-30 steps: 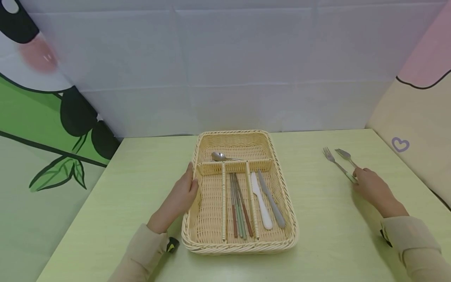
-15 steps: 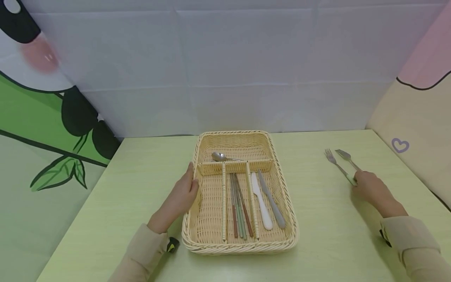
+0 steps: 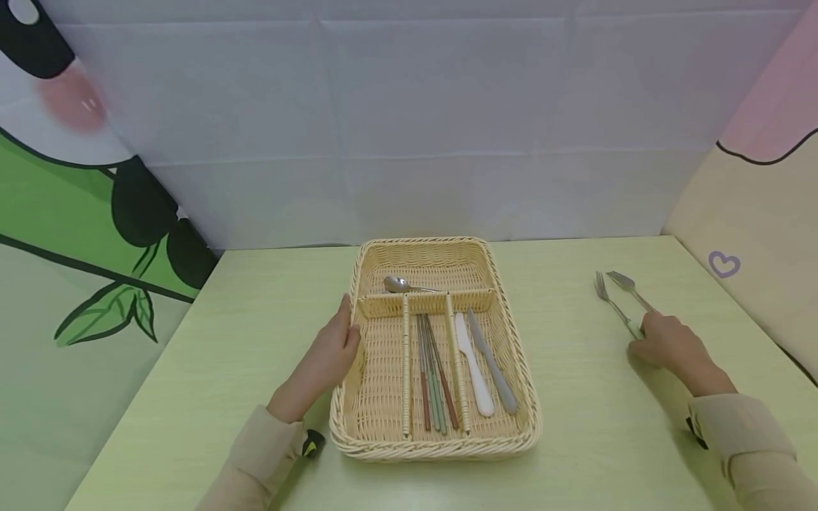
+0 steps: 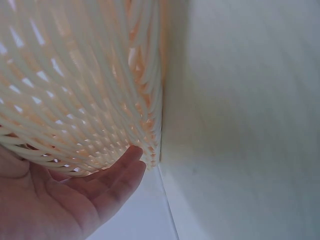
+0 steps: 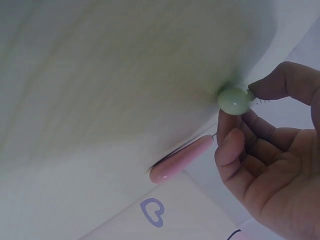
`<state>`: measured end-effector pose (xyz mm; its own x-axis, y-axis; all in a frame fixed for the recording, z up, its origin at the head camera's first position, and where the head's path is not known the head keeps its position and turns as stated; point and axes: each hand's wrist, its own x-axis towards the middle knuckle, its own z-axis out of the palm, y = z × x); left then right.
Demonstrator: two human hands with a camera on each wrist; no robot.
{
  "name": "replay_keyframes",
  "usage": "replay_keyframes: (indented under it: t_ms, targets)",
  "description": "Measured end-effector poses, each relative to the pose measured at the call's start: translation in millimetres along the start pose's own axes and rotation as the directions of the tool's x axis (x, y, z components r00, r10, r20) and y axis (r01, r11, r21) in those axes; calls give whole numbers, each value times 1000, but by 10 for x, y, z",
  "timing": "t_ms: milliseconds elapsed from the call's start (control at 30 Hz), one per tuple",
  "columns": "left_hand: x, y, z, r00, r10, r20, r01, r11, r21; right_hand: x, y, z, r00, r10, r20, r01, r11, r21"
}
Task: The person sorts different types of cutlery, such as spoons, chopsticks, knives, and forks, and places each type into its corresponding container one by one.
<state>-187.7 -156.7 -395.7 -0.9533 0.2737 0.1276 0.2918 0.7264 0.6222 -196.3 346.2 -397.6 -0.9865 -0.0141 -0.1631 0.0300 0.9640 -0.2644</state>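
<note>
My left hand [image 3: 327, 349] holds the left side of a wicker cutlery basket [image 3: 533, 419]. In the left wrist view, its fingers lie along the outer wall [image 4: 70, 100], and the thumb is partly hidden behind the rim. On the right, my right hand [image 3: 674, 351] pinches the green handle of a fork [image 3: 602, 287] between thumb and fingers. The tines point away from me. Beside it lies a second fork [image 3: 626, 282], whose pink handle [image 5: 182, 160] shows in the right wrist view just below the fingers.
Inside the basket, a spoon [image 3: 397, 284] lies in the back compartment. Several chopsticks [image 3: 437, 387] fill the middle one. A white knife [image 3: 476, 369] and a grey knife [image 3: 495, 365] lie in the right one. A printed cloth wall [image 3: 434, 128] stands behind the table [image 3: 575, 440].
The green-handled fork has swung slightly, its tines shifting right and its handle end left. My right hand has shifted slightly. The left hand and basket stay put.
</note>
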Motion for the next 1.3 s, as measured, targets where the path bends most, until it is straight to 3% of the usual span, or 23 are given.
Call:
replay_keyframes:
  t_ms: [567,1067,1300]
  targets:
    - [14,-19,5,1000,-1,0,1,1000,-4,-53,-54,-7,995,-43,-86,43,999,-2]
    - [-9,17,-23,1000,-4,15,4,1000,-12,-131,-431,-88,978,-113,-178,111,994,-20]
    - [-11,15,-26,1000,0,24,0,1000,-12,-192,-669,-138,964,-144,-222,128,988,-84]
